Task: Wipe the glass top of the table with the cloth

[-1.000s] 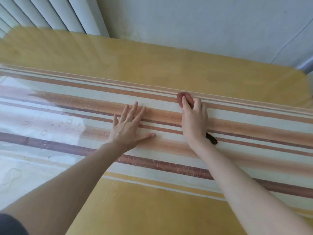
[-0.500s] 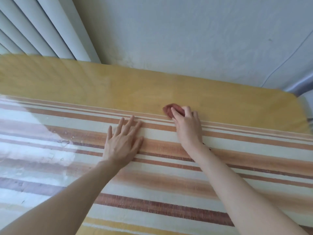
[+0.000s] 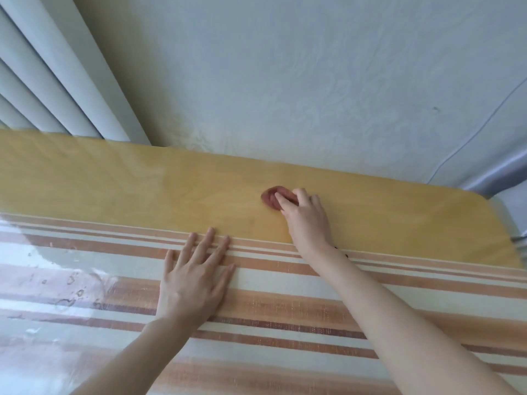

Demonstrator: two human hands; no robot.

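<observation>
The glass table top (image 3: 119, 178) covers a yellow and striped tablecloth and fills the lower half of the view. A small reddish-brown cloth (image 3: 271, 198) lies bunched on the yellow band near the far edge. My right hand (image 3: 306, 216) presses down on the cloth, fingers curled over it, so most of it is hidden. My left hand (image 3: 195, 277) lies flat on the glass over the stripes, fingers spread, nearer to me and left of the right hand.
A pale wall (image 3: 285, 81) rises right behind the table's far edge. Vertical blinds (image 3: 42, 81) hang at the back left. The table's rounded far right corner (image 3: 482, 201) is close to the right hand. Wet smears (image 3: 71, 283) show on the glass at left.
My right hand has pushed the cloth away from me, off the stripes onto the yellow band near the far edge. My left hand stays flat on the glass.
</observation>
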